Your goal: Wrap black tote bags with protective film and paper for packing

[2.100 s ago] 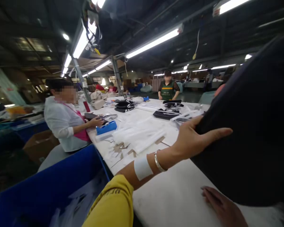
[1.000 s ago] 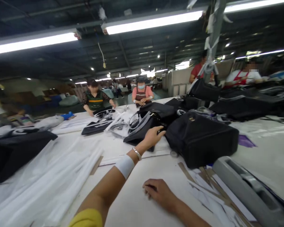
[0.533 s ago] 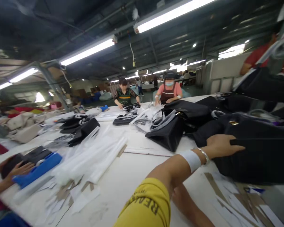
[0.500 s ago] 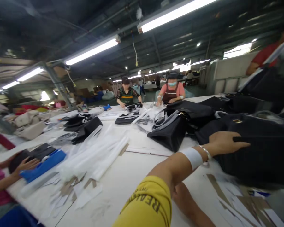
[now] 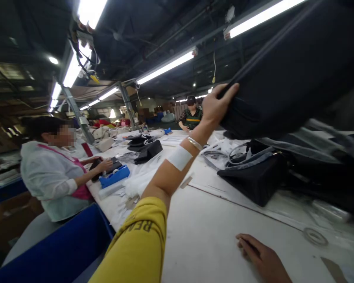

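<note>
My left hand [image 5: 216, 104], at the end of a yellow sleeve, grips the edge of a large black bag [image 5: 286, 78] and holds it up above the table at the upper right. Its thumb and fingers are closed on the black material. Low on the right, my right hand [image 5: 261, 255] is just over the white table [image 5: 206, 232], its fingers curled together and nothing showing in them. Beneath the raised bag lies another black bag [image 5: 258, 177] with clear-wrapped handles.
A co-worker [image 5: 53, 169] on the left handles a dark item beside a blue tape dispenser [image 5: 115, 177]. Another co-worker [image 5: 191, 116] stands across the table. A blue bin [image 5: 61, 243] is at lower left. A tape roll [image 5: 315, 236] and clear plastic [image 5: 332, 212] lie at right.
My left hand has lifted the black bag up off the table. My right hand, previously partly behind my left arm, now shows at lower right. The view has swung left.
</note>
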A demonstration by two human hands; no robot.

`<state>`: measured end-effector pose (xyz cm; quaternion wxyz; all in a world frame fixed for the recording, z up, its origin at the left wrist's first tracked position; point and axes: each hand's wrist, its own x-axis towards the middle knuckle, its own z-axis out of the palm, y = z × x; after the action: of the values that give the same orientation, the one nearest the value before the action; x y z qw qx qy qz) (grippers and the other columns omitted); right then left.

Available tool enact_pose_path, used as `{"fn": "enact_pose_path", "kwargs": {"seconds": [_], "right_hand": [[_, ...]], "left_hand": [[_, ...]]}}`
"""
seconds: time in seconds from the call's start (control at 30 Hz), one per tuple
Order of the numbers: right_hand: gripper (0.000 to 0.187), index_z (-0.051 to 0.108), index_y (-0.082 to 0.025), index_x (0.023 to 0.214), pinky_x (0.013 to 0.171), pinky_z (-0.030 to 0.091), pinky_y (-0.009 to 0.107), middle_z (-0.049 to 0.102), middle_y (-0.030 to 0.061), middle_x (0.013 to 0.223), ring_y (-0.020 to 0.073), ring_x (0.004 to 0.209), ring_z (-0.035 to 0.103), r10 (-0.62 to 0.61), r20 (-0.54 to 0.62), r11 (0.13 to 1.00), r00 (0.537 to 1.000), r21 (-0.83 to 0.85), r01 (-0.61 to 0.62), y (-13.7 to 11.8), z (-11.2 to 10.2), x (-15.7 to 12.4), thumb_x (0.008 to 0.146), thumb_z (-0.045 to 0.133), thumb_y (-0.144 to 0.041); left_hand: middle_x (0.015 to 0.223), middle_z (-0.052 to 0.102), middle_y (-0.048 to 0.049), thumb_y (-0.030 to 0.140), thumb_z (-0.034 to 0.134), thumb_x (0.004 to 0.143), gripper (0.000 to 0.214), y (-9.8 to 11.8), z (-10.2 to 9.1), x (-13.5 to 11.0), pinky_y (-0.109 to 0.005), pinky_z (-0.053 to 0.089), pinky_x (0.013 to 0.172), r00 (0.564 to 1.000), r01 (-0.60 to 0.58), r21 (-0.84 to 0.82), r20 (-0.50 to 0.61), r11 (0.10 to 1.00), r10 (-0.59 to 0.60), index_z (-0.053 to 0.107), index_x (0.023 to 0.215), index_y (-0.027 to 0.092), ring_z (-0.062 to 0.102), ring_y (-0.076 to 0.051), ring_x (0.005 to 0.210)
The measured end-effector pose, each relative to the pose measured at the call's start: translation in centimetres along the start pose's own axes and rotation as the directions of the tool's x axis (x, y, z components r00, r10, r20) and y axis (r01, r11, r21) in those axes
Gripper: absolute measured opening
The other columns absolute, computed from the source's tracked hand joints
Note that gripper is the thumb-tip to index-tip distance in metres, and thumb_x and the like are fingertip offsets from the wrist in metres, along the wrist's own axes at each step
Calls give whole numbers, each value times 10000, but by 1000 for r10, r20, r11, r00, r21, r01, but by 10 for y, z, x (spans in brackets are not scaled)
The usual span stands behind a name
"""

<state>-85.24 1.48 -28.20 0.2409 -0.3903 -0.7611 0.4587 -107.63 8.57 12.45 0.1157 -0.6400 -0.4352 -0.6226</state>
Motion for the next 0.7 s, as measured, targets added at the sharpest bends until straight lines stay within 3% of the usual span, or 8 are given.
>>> {"fn": "enact_pose_path", "kwargs": {"seconds": [0.07, 0.17, 0.27, 0.37, 0.43, 0.5, 0.6, 0.7], "right_hand": [[432, 717, -260, 979, 745, 535, 260, 736, 29, 889, 209, 765, 684, 8, 2, 1000, 1000, -1, -8, 0, -2, 0, 786, 543, -605], [411, 712, -255, 962, 738, 532, 263, 732, 28, 867, 202, 744, 679, -1, -9, 1000, 1000, 1, 1, -9, -3, -3, 805, 534, -591], [392, 693, -228, 962, 731, 521, 275, 718, 38, 846, 192, 723, 665, -55, -5, 998, 998, 27, 55, -22, 0, -8, 861, 492, -548], [384, 669, -194, 951, 705, 513, 281, 700, 44, 818, 183, 706, 648, -98, -12, 992, 995, 72, 99, -28, 3, -11, 903, 448, -505], [367, 662, -181, 931, 681, 505, 277, 691, 42, 803, 174, 686, 639, -100, -32, 990, 994, 97, 103, -28, 5, -10, 913, 443, -474], [340, 662, -176, 916, 661, 494, 269, 686, 36, 796, 164, 667, 632, -91, -49, 989, 995, 116, 96, -27, 6, -10, 911, 459, -449], [314, 664, -177, 886, 630, 477, 258, 680, 28, 777, 155, 645, 618, -91, -67, 985, 994, 140, 100, -26, 8, -9, 903, 478, -430], [286, 664, -177, 866, 625, 467, 249, 677, 23, 764, 149, 634, 613, -96, -78, 982, 992, 157, 108, -28, 8, -10, 900, 485, -398]], "left_hand": [[1013, 683, -25, 414, 545, 918, 288, -28, -44, 10, -301, 455, 875, 992, -52, 158, -109, 986, 69, 660, 960, 153, 611, -181, 1011], [1069, 667, -50, 424, 553, 920, 286, -69, -105, 9, -310, 423, 941, 984, -23, 449, -146, 893, 98, 651, 1024, 176, 588, -195, 1035], [1184, 627, -26, 483, 513, 928, 349, -105, -151, -12, -341, 393, 1003, 985, 171, 720, -101, 673, -143, 607, 1146, 228, 534, -201, 1121], [1128, 635, -122, 454, 587, 882, 374, -136, -165, -43, -544, 380, 969, 946, 290, 722, -118, 628, -301, 625, 1091, 147, 506, -342, 1141], [1104, 637, -134, 439, 610, 864, 386, -153, -147, -63, -603, 355, 958, 928, 300, 707, -61, 640, -368, 614, 1112, 144, 493, -383, 1153], [1058, 667, -118, 416, 608, 862, 358, -161, -106, -82, -541, 397, 946, 902, 260, 675, 85, 690, -422, 625, 1105, 155, 550, -345, 1090], [915, 717, -73, 415, 593, 853, 273, -152, -15, -111, -366, 483, 837, 801, 173, 586, 384, 791, -459, 686, 968, 186, 643, -258, 912], [817, 722, -63, 527, 512, 869, 376, -125, 87, -143, -291, 492, 753, 668, 114, 495, 604, 861, -435, 705, 839, 206, 672, -231, 836]]}}
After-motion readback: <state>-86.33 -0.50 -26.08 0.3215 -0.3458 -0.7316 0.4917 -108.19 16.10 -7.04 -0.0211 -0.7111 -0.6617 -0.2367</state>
